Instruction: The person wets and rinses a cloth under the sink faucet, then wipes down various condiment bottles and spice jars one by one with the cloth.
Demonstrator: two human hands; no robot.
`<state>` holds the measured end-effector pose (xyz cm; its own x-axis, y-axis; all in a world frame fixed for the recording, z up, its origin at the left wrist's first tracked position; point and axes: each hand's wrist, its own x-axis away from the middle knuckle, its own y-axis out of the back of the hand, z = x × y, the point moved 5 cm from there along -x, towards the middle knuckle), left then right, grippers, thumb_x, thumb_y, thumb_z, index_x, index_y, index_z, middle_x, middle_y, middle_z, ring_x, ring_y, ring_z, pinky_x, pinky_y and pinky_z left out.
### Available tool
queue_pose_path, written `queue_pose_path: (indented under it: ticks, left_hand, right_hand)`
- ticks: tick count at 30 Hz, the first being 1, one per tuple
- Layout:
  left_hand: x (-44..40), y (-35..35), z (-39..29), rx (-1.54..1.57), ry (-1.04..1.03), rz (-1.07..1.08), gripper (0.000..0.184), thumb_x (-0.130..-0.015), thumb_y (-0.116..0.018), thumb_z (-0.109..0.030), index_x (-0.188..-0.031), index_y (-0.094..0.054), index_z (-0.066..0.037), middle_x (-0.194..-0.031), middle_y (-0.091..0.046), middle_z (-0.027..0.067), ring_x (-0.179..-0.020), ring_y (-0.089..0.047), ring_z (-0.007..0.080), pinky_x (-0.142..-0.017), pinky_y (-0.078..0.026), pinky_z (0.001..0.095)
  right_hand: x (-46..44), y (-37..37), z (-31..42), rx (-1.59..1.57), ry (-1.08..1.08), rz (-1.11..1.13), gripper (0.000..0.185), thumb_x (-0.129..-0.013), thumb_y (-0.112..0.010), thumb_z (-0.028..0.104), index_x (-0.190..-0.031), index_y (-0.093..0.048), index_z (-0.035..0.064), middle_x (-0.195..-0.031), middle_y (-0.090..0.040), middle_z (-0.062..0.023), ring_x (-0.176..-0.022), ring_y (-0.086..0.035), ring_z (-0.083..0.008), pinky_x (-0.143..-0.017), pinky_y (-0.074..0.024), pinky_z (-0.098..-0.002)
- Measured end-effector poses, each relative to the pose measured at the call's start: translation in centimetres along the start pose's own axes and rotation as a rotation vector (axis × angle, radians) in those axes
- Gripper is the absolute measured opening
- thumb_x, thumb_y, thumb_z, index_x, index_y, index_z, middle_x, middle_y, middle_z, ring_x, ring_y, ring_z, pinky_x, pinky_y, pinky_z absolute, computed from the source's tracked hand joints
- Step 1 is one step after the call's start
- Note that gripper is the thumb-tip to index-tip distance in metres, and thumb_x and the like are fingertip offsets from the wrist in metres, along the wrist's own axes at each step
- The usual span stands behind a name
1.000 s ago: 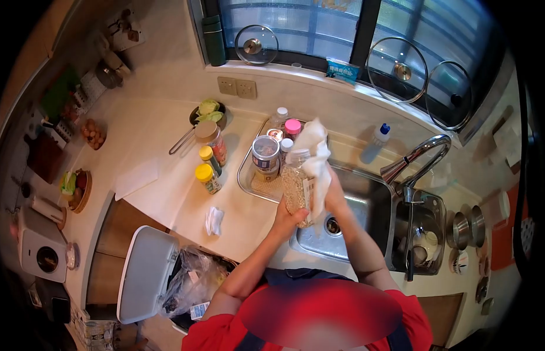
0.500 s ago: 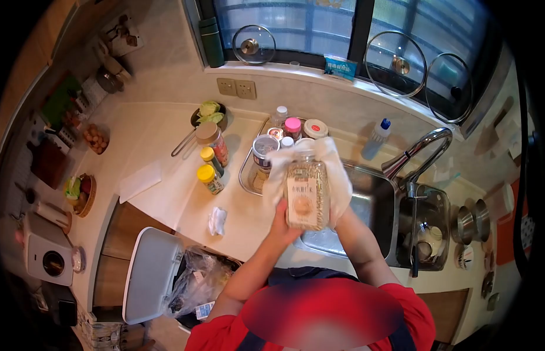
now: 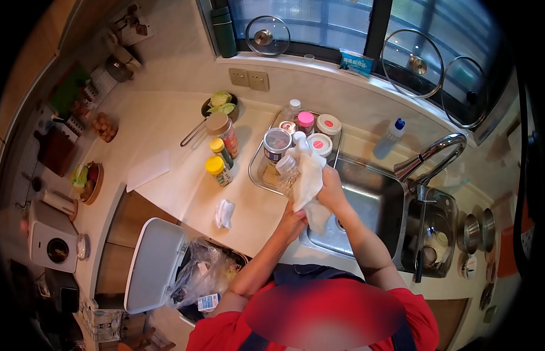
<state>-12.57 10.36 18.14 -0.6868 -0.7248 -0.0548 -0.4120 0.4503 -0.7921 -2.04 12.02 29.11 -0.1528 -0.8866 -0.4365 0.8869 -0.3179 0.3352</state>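
A clear jar of pale grains (image 3: 291,178), tilted with its neck toward the upper left, is held in front of me above the sink's left edge. My left hand (image 3: 294,220) is closed round its lower end. My right hand (image 3: 329,191) presses a white cloth (image 3: 310,178) against the jar's side; the cloth covers most of the jar and hides its label. Just beyond, a tray (image 3: 256,178) holds several jars and bottles, among them a pink-lidded jar (image 3: 306,121) and a wide jar with a clear top (image 3: 276,145).
Left of the tray stand two yellow-capped bottles (image 3: 215,165) and a brown-lidded jar (image 3: 221,130). A crumpled white cloth (image 3: 224,214) lies near the counter edge, above an open bin (image 3: 152,266). The sink (image 3: 372,205) and faucet (image 3: 439,149) are on the right.
The jar has turned from label-side up and tipped to the left. My right hand has come from behind it to its right side, wrapping the cloth over it.
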Motion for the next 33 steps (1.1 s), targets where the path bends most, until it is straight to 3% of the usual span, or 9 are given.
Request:
queue_pose_path:
  ticks: [4, 8, 11, 14, 18, 20, 23, 27, 33]
  left_hand:
    - [0.3, 0.5, -0.3, 0.311, -0.015, 0.175, 0.079, -0.076, -0.071, -0.034, -0.137, -0.03, -0.005, -0.134, -0.043, 0.0076, -0.123, -0.043, 0.0222, -0.106, -0.034, 0.0398]
    - [0.0, 0.4, -2.8, 0.26, -0.142, 0.131, 0.077, -0.074, -0.072, -0.031, -0.134, -0.033, -0.001, -0.13, -0.047, 0.0095, -0.12, -0.047, 0.0231, -0.103, -0.038, 0.0389]
    - [0.4, 0.7, -3.8, 0.058, -0.195, -0.116, 0.071, -0.072, -0.072, -0.023, -0.129, -0.038, 0.001, -0.121, -0.053, 0.0123, -0.111, -0.054, 0.0243, -0.098, -0.044, 0.0372]
    - [0.7, 1.2, -4.4, -0.15, -0.19, -0.21, 0.07, -0.07, -0.068, -0.027, -0.127, -0.04, 0.002, -0.117, -0.055, 0.0127, -0.107, -0.056, 0.0232, -0.094, -0.044, 0.0352]
    - [2.0, 4.2, -5.7, -0.349, -0.346, -0.339, 0.063, -0.068, -0.065, -0.017, -0.123, -0.042, 0.003, -0.112, -0.057, 0.0127, -0.101, -0.058, 0.0227, -0.089, -0.048, 0.035]
    - [2.3, 6.6, -6.3, -0.354, -0.414, -0.376, 0.06, -0.069, -0.064, -0.013, -0.122, -0.043, 0.003, -0.11, -0.058, 0.0124, -0.1, -0.059, 0.0226, -0.088, -0.048, 0.0351]
    - [3.2, 9.3, -9.0, -0.287, -0.485, -0.509, 0.053, -0.069, -0.061, -0.003, -0.118, -0.044, 0.003, -0.108, -0.057, 0.012, -0.098, -0.058, 0.022, -0.088, -0.047, 0.035]
    - [6.1, 17.4, -12.8, -0.446, -0.596, -0.667, 0.053, -0.069, -0.064, -0.002, -0.118, -0.044, 0.002, -0.108, -0.057, 0.0115, -0.098, -0.058, 0.0215, -0.088, -0.047, 0.0343]
    - [8.1, 24.5, -18.7, -0.716, -0.773, -0.922, 0.057, -0.063, -0.078, -0.008, -0.112, -0.049, -0.003, -0.1, -0.06, 0.0076, -0.086, -0.06, 0.017, -0.072, -0.05, 0.03]
  right_hand:
    - [2.5, 0.1, 0.8, 0.349, 0.072, 0.143, 0.043, -0.079, -0.063, 0.014, -0.12, -0.053, 0.006, -0.106, -0.059, -0.0223, -0.098, -0.057, -0.04, -0.08, -0.0472, -0.0378]
    - [5.1, -1.2, 0.7, 0.24, 0.097, 0.029, 0.046, -0.083, -0.061, 0.013, -0.126, -0.048, 0.0037, -0.116, -0.056, -0.021, -0.106, -0.056, -0.0356, -0.085, -0.0451, -0.0359]
    - [7.2, -3.4, -1.3, -0.33, -0.077, -0.276, 0.05, -0.092, -0.053, 0.019, -0.134, -0.036, -0.0033, -0.129, -0.046, -0.0131, -0.119, -0.043, -0.0212, -0.099, -0.0337, -0.0312]
    - [7.4, -5.0, -1.8, -0.509, -0.144, -0.339, 0.05, -0.093, -0.051, 0.016, -0.136, -0.032, -0.001, -0.128, -0.047, -0.0113, -0.118, -0.044, -0.0201, -0.099, -0.0347, -0.0311]
    - [8.2, -7.9, -2.8, -0.763, -0.268, -0.287, 0.048, -0.093, -0.049, 0.012, -0.137, -0.031, 0.0003, -0.126, -0.048, -0.0087, -0.114, -0.047, -0.0183, -0.096, -0.0377, -0.0299]
    - [10.2, -10.2, -5.3, -0.862, -0.578, -0.071, 0.043, -0.093, -0.048, 0.008, -0.134, -0.037, 0.0015, -0.122, -0.051, -0.0063, -0.111, -0.05, -0.0169, -0.094, -0.0408, -0.0287]
    - [12.2, -12.4, -6.7, -1.026, -0.752, 0.17, 0.04, -0.091, -0.048, 0.004, -0.13, -0.042, 0.0021, -0.119, -0.054, -0.0058, -0.109, -0.053, -0.0164, -0.092, -0.0425, -0.0279]
    - [11.2, -10.6, -5.2, -1.191, -0.758, 0.179, 0.038, -0.088, -0.05, 0.003, -0.126, -0.047, 0.0019, -0.115, -0.057, -0.0066, -0.103, -0.056, -0.0162, -0.088, -0.0458, -0.0291]
    - [10.9, -8.5, -7.4, -1.11, -0.704, 0.16, 0.038, -0.089, -0.052, 0.006, -0.126, -0.046, 0.002, -0.113, -0.057, -0.0058, -0.101, -0.056, -0.0144, -0.086, -0.0466, -0.0281]
